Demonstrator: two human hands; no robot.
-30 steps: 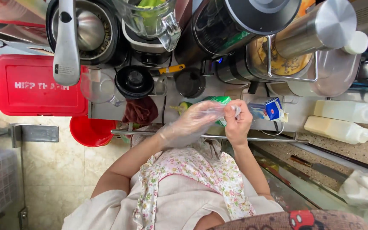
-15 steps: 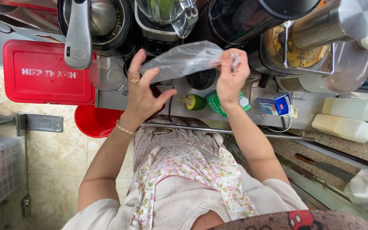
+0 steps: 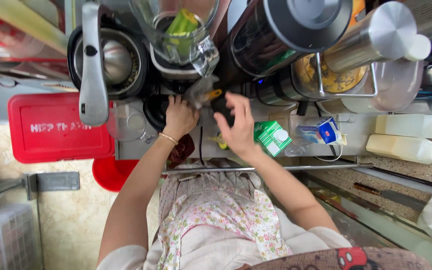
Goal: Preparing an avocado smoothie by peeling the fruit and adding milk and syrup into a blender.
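At the centre of the frame, just under the clear blender jar [image 3: 181, 35] with green pieces inside, both hands meet over a crumpled clear plastic bag [image 3: 199, 90]. The left hand [image 3: 178, 117] is clenched on the bag's lower edge; the right hand [image 3: 238, 125] hovers beside it with fingers spread, its grip released, above a black cup [image 3: 222, 105]. To do this well, the clenched hand should keep the bag's mouth close under the jar's spout, while the free hand steadies the loose plastic so nothing spills onto the steel tabletop [image 3: 356, 132]. A green carton [image 3: 271, 138] lies near the right wrist, lower right of centre.
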